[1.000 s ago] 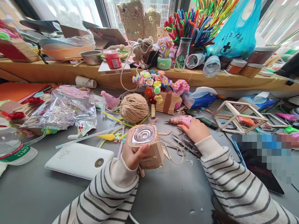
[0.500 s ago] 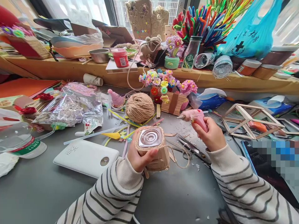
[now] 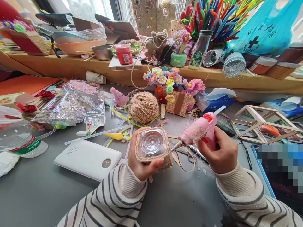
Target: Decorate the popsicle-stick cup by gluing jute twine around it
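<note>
My left hand (image 3: 144,164) is wrapped round a square container (image 3: 152,143) with a clear ringed base facing up. Twine runs round its upper edge, and its sides look covered in flat wooden strips. A loose twine end (image 3: 187,170) trails off to the right. My right hand (image 3: 221,149) grips a pink hot glue gun (image 3: 195,130), a clear glue stick poking out of its back. The metal nozzle points at the container's right edge, close by it; whether they touch I cannot tell. Behind the nozzle lie scissors (image 3: 201,154), partly hidden by the gun and hand.
A ball of twine (image 3: 144,107) sits behind the container. To the left lie a white power bank (image 3: 88,159) and a plastic bottle (image 3: 28,145). A wooden stick frame (image 3: 260,126) and a phone (image 3: 262,170) are at the right. A crowded shelf (image 3: 118,74) runs along the back.
My right hand has brought the glue gun nearer and lower, its nozzle now by the container's right edge. My left hand has tilted the container, showing more of its base.
</note>
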A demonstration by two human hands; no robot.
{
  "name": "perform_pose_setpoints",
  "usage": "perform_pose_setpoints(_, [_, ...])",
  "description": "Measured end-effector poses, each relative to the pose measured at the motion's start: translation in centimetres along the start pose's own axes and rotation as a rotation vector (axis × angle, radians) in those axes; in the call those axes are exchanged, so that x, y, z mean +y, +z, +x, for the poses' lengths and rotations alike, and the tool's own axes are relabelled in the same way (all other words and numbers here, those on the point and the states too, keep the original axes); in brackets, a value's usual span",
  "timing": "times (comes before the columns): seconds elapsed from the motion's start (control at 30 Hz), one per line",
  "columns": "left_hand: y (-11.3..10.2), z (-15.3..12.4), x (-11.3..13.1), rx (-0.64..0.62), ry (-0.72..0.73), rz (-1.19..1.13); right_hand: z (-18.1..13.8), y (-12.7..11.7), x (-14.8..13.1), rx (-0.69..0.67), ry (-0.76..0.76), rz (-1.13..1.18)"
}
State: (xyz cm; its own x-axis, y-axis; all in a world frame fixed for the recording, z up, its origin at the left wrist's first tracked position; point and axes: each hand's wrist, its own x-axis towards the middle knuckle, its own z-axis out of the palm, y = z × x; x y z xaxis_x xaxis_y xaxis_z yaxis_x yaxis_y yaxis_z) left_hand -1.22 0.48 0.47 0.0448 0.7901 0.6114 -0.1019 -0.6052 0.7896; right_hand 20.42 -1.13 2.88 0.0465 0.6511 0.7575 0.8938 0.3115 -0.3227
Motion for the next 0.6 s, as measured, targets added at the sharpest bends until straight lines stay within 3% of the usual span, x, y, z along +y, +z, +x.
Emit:
perform_pose_setpoints(0.13, [0.08, 0.04, -0.21, 0.010, 0.038, -0.016, 0.39, -0.07, -0.07, 0.055, -0.129, -0.017])
perform_pose_setpoints(0.6, [0.19, 0.27, 0.14, 0.030, 0.031, 0.009, 0.56, -0.35, 0.05, 0.030, -0.155, -0.010])
